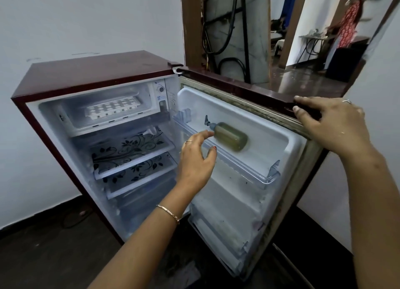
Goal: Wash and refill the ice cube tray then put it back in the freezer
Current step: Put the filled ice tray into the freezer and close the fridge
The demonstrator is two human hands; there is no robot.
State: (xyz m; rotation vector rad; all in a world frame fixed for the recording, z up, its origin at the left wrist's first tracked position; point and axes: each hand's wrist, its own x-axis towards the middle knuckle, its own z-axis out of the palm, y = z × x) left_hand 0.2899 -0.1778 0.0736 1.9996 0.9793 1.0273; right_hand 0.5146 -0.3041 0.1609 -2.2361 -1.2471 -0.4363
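1. Head view: the white plastic ice cube tray (112, 108) lies in the freezer compartment (65, 124) of the small maroon fridge (97, 68), at ten o'clock.
2. The left hand (195, 159), fingers spread and empty, hovers at centre beside the greenish pump bottle (229, 138).
3. The right hand (331, 124), at three o'clock, grips the open door's top edge (249, 87).

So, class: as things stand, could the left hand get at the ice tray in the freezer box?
Probably yes: the left hand is free, and the ice tray lies uncovered in the open compartment.
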